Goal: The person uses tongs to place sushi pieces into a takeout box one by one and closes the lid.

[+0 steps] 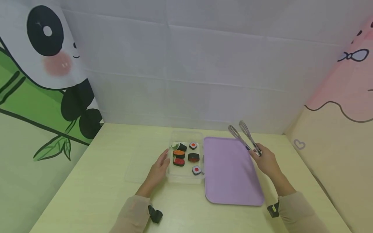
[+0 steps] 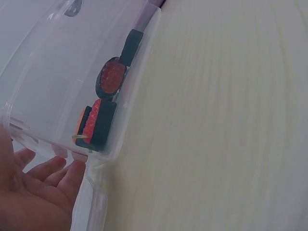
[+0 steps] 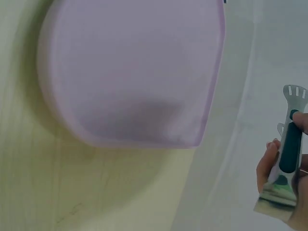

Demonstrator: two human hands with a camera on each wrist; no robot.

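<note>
A clear plastic box (image 1: pixel 185 179) stands beside the tray with several toy sushi pieces in it. They include an orange-topped piece (image 1: pixel 179 153), a red-topped piece (image 1: pixel 179 161), a dark red oval one (image 1: pixel 193 157), a green-ended roll (image 1: pixel 181 147) and two white-faced rolls, one near (image 1: pixel 196 170) and one far (image 1: pixel 193 145). My left hand (image 1: pixel 158 168) touches the box's left wall, fingers extended along it; the left wrist view shows the fingertips (image 2: pixel 72 175) at the wall. Raised over the tray's right edge, my right hand (image 1: pixel 265 159) grips metal tongs (image 1: pixel 247 137), their ends apart and holding nothing.
A purple tray (image 1: pixel 230 171) lies right of the box, its surface bare. To the left, a flat clear lid (image 1: pixel 137 165) lies on the light wooden table (image 1: pixel 87 194). A white sheet (image 1: pixel 186 64) hangs behind; printed panda (image 1: pixel 46 42) and pink (image 1: pixel 349 74) panels flank the table.
</note>
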